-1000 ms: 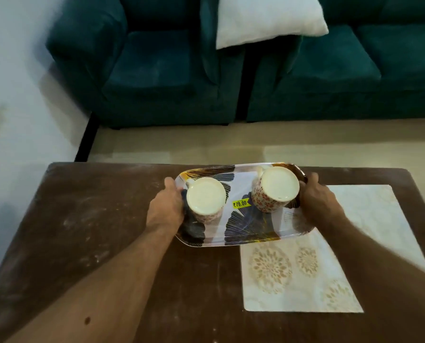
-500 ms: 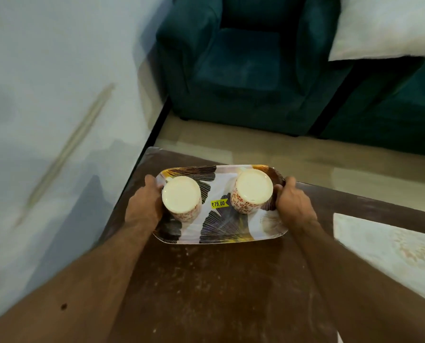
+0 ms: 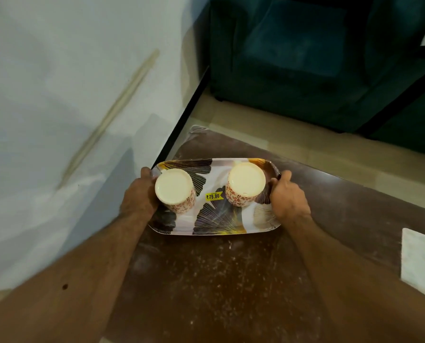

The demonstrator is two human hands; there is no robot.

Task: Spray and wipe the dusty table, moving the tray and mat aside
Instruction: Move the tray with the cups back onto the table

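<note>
Tray (image 3: 216,220) with its dark leaf print sits between your two hands at the far left corner of the worktop (image 3: 206,280), and from this view you cannot tell whether it rests on the surface or hangs just above it. Your left hand (image 3: 138,198) is clamped on the tray's left short edge, thumb up over the rim; that end reaches past the worktop's left edge toward the wall (image 3: 58,95). Your right hand (image 3: 289,196) is clamped on the right short edge in the same way, thumb on top of the rim.

Two patterned cups stand upside down on the tray, pale bases facing up. The left cup (image 3: 174,189) is just beside your left hand; the right cup (image 3: 246,183) is just beside your right hand. Between them a yellow price sticker (image 3: 214,196) lies on the tray's face.

The brown worktop is speckled with pale dust, thickest in the stretch near you between your forearms. At the right edge of the view, a corner of the pale mat (image 3: 421,261) lies flat on the worktop, well apart from the tray. Beyond the worktop is a strip of light floor (image 3: 305,149), then a dark teal sofa (image 3: 293,58).
</note>
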